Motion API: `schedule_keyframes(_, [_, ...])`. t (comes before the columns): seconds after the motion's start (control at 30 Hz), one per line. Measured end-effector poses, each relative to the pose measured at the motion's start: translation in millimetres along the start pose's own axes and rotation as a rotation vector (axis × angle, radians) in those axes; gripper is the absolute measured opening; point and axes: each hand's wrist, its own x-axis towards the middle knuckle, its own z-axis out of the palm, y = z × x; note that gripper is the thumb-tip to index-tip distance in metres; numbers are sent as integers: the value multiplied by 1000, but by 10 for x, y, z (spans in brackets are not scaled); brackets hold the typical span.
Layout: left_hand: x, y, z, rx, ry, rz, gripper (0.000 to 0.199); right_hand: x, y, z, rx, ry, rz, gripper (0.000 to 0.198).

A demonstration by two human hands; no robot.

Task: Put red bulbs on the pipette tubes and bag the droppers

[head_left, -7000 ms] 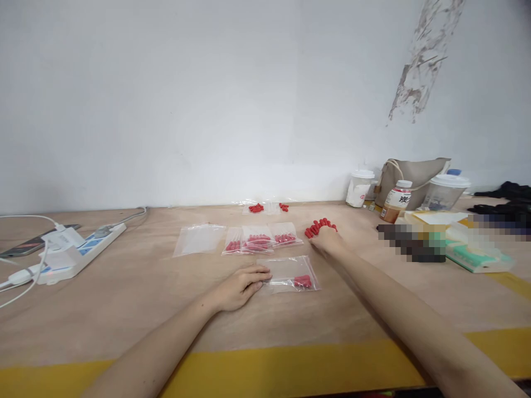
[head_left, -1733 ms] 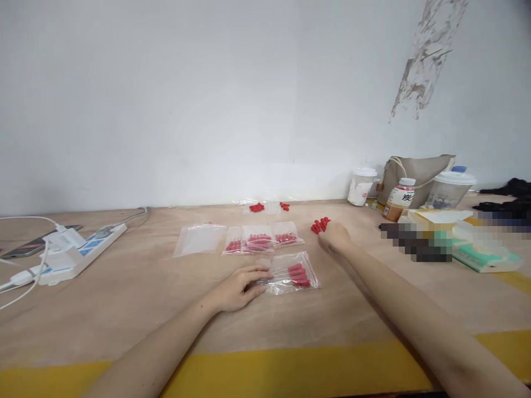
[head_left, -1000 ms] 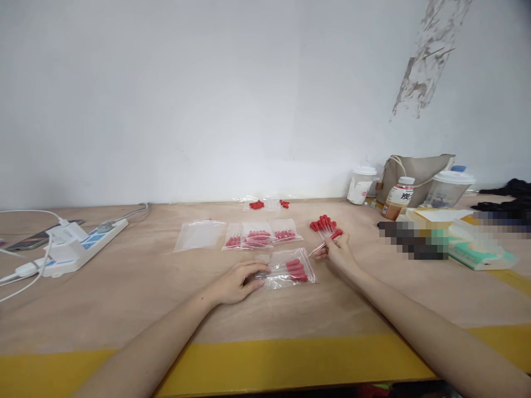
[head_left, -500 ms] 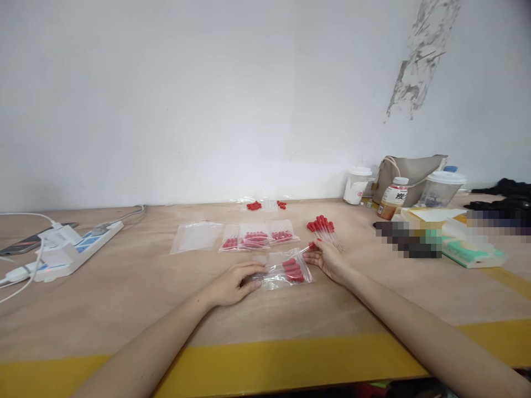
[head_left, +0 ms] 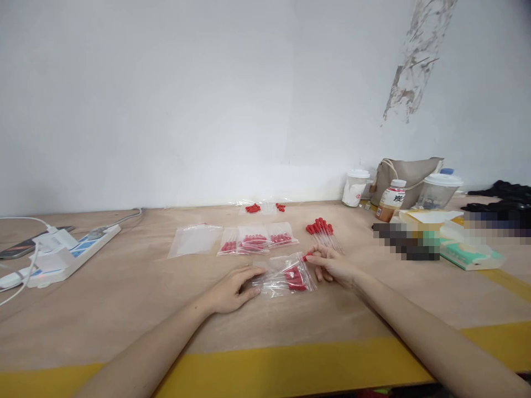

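Note:
My left hand point(head_left: 236, 289) is closed on the left end of a clear zip-lock bag point(head_left: 274, 284), fingers above and thumb below. Several droppers with red rubber bulbs point(head_left: 294, 278) lie inside that bag, bulbs toward its mouth on the right. At the mouth, my right hand point(head_left: 329, 263) pinches a single dropper by its red bulb point(head_left: 307, 256); its tube points left into the bag opening. Behind my right hand lies a loose fan of red-bulbed droppers point(head_left: 320, 226).
Farther back lie filled bags of droppers point(head_left: 253, 241), a flat clear bag point(head_left: 196, 241) and small bags of red pieces point(head_left: 253, 208). A power strip point(head_left: 78, 255) with cables is at left. Cups, a bottle point(head_left: 391, 200), a pouch point(head_left: 409, 179) and a tissue pack point(head_left: 470, 249) stand right.
My right hand has moved slightly down, and the dropper it pinches now sits at the bag mouth with its tube farther inside. My left hand stays on the bag.

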Motion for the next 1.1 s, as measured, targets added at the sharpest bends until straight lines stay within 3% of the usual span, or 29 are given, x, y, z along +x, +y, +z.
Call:
schedule_keyframes(0.1, [2, -1, 0, 0, 2, 1, 40, -12, 3, 113, -86, 28, -18, 31])
schedule_keyframes(0.23, [-5, -8, 2, -1, 7, -14, 40, -12, -4, 184, -140, -47, 6, 31])
schedule_keyframes(0.47, [6, 1, -7, 11, -13, 15, 37, 57, 51, 173, -169, 41, 29, 25])
schedule_keyframes(0.73, [14, -7, -14, 27, -41, -1, 34, 21, 12, 153, -251, -8, 22, 21])
schedule_keyframes(0.93, [13, -16, -11, 10, -30, 5, 34, 39, 46, 199, -238, 80, -5, 21])
schedule_keyframes(1.1, [12, -35, -5, 23, -38, 0, 35, 124, 129, 267, -276, 247, -107, 16])
